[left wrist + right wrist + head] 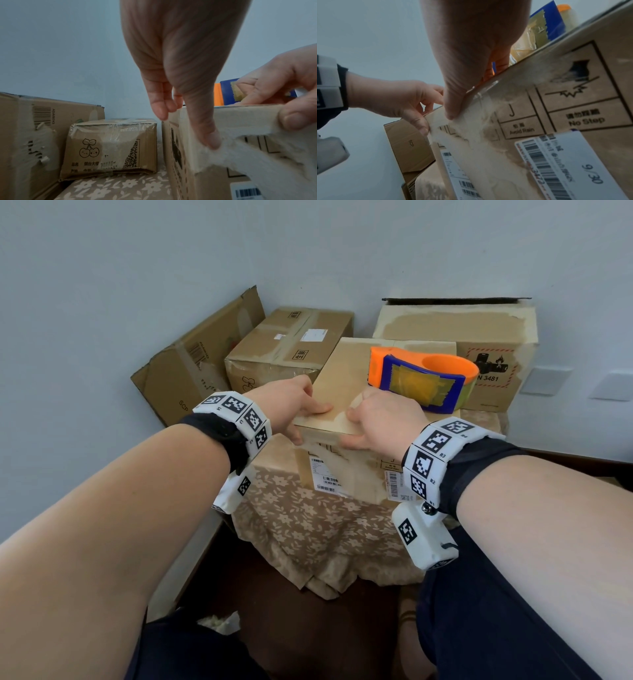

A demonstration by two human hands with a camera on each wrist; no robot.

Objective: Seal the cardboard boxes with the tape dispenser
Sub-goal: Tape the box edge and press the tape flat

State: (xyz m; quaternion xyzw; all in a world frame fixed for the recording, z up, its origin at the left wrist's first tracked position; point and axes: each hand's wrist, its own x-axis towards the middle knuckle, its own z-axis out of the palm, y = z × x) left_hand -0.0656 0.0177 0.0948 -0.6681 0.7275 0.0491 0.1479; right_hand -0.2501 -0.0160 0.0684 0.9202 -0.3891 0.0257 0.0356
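Head view bright, even; wrist views dimmer, soft, edges warped.

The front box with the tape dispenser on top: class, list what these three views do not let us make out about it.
- Top seam of the front box: head view, covered by both hands and the tape dispenser.
- Whether the left hand or right hand has a loose tape end in its grip: wrist views, blurred and pale.
- Shipping label text: right wrist view, blurred, cut off by the edge.
- Tape left on the roll: hidden by the dispenser's own body.
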